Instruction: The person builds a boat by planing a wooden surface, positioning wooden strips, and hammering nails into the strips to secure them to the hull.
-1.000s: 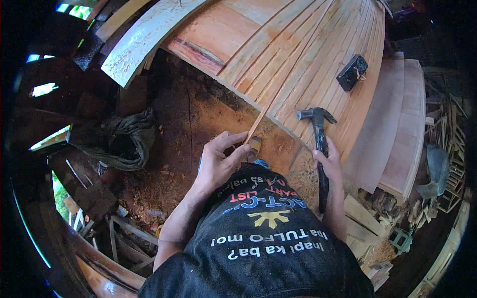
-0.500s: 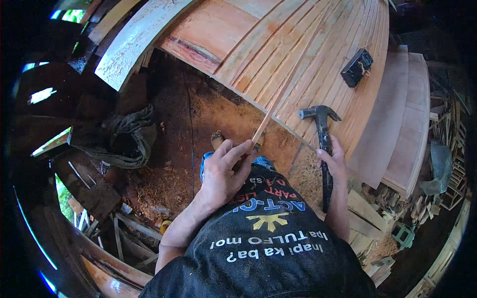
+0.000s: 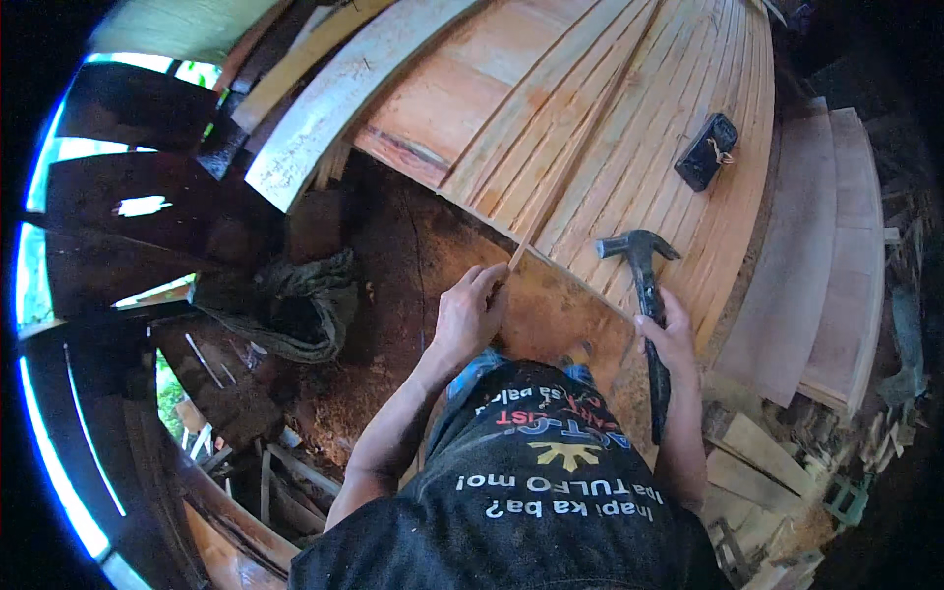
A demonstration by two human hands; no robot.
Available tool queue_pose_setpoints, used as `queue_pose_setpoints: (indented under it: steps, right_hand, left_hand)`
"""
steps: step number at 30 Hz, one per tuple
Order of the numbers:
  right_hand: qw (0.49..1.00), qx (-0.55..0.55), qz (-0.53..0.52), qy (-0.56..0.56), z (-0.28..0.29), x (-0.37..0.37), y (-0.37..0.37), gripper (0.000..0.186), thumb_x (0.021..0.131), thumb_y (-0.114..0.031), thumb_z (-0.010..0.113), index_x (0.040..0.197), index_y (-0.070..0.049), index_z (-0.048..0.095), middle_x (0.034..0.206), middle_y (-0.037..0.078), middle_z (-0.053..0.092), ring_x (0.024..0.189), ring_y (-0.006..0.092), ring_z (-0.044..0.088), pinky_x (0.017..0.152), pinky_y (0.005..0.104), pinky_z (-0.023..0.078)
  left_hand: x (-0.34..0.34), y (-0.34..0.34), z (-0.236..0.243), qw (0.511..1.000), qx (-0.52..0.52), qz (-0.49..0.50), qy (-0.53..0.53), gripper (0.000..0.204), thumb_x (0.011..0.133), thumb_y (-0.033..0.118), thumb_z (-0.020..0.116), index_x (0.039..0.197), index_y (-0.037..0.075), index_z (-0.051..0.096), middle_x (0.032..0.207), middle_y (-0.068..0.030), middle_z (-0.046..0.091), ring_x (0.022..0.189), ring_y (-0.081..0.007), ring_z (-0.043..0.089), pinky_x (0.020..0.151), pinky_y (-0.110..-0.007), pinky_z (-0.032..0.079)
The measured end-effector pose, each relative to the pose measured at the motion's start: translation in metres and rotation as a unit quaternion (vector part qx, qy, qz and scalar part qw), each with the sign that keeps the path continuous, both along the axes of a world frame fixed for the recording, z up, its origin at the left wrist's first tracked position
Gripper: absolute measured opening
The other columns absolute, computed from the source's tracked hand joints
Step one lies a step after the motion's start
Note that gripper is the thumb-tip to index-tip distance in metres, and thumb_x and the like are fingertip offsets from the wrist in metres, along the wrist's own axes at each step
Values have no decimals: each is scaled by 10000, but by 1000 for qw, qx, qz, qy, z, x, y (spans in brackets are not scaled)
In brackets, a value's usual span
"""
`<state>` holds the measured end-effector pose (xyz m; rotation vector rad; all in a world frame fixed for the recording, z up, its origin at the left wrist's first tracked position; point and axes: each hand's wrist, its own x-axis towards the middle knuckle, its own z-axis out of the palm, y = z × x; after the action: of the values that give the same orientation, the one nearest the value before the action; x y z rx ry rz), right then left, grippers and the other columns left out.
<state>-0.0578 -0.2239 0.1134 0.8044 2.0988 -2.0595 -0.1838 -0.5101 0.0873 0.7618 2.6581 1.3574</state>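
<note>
My left hand (image 3: pixel 472 310) is closed on the near end of a long, thin wooden strip (image 3: pixel 547 214). From my fingers the strip runs away over a curved surface of narrow wooden planks (image 3: pixel 649 128) with dark lines between them, lying along or close to one of those lines. Just off the planks' near edge, my right hand (image 3: pixel 671 332) grips a claw hammer (image 3: pixel 643 280) by its dark handle. The hammer's head is up over the planks, its claw pointing right. Farther up the planks rests a black, roughly rectangular object (image 3: pixel 696 162) with a light tuft on it.
Broad pale sheets of wood (image 3: pixel 787 265) stand to the right of the planks. Wood offcuts (image 3: pixel 752 462) are heaped at the lower right. A crumpled dark cloth or sack (image 3: pixel 305 310) hangs at the left. A wide pale board (image 3: pixel 339 103) juts out at the upper left.
My left hand has reached forward, with the strip now lying lower against the planks. The hammer stays in my right hand, held much the same. The whole view has shifted slightly.
</note>
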Motion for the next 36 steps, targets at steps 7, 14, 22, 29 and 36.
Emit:
queue_pose_setpoints:
  steps: [7,14,22,29,36]
  right_hand:
    - [997,-6,13,78,21,48,33,418,811,-18,630,1200,3,478,730,18,534,510,86,533,445,233,442]
    - [990,-4,-94,104,11,140,139,346,814,-49,636,1126,-30,489,662,-3,525,501,95,529,461,261,451]
    - [978,-20,-203,-41,-76,216,194,210,843,-100,628,995,-74,486,668,5,520,447,92,495,399,252,437]
    - [986,8,-168,12,-79,194,237,174,862,-109,619,965,-74,483,636,7,523,446,91,502,385,252,432]
    - [997,54,-57,-21,-94,153,332,248,856,-127,658,1035,-61,498,610,-7,499,424,88,489,369,257,389]
  left_hand:
    - [-17,45,-2,991,-62,84,85,190,847,173,606,994,61,651,910,-146,650,839,-342,642,722,-412,520]
    - [-30,79,-14,927,-222,256,164,238,834,291,621,791,57,607,880,-145,581,840,-350,579,714,-476,475]
    - [-36,82,-31,911,-174,301,220,323,803,301,680,730,54,486,807,-138,516,720,-379,565,607,-478,440]
    - [-43,83,-23,911,-212,323,141,314,758,257,717,686,32,511,762,-145,508,723,-352,541,640,-453,432]
    - [-44,85,-9,879,-295,373,40,468,784,457,664,691,14,543,757,-176,581,760,-365,586,663,-456,448]
